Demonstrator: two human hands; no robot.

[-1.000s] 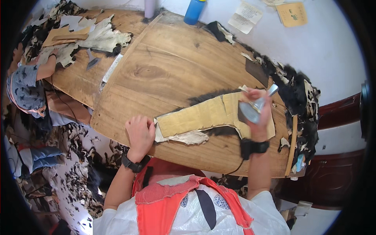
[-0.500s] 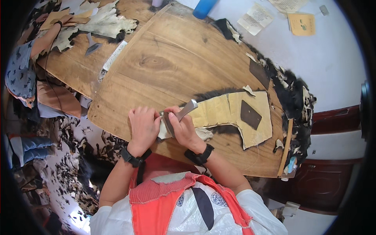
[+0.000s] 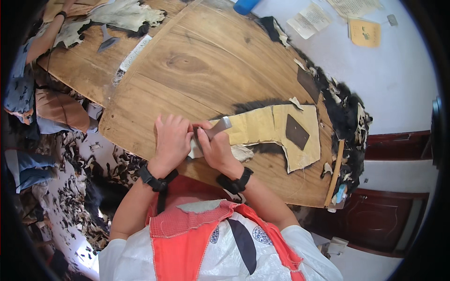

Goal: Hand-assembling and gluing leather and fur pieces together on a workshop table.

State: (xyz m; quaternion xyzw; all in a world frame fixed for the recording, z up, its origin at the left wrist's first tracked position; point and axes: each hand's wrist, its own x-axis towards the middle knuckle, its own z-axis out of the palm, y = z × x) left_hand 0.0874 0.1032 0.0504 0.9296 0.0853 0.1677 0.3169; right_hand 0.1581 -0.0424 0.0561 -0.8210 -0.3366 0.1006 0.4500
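Observation:
My right hand is closed round a metal leather knife, its handle end sticking up past my thumb. Beside it, my left hand grips the left end of a fur pelt, pale skin side up, with bent fingers. My two thumbs almost meet there; the blade is mostly hidden by my hands. Rightward from my right hand stretches a curved yellow pattern piece, with black fur showing along its edges. On the pattern's wide end lies a dark brown four-sided plate.
Another fan-bladed knife lies on the wooden table, near a white strip with loose threads. A co-worker's arm reaches over pale hides at far left. Black fur scraps line the right edge; a blue cylinder stands at the back.
The knife and my right hand have shifted slightly, with the handle leaning lower. The whole view has moved a little. The co-worker's arm has reached farther away.

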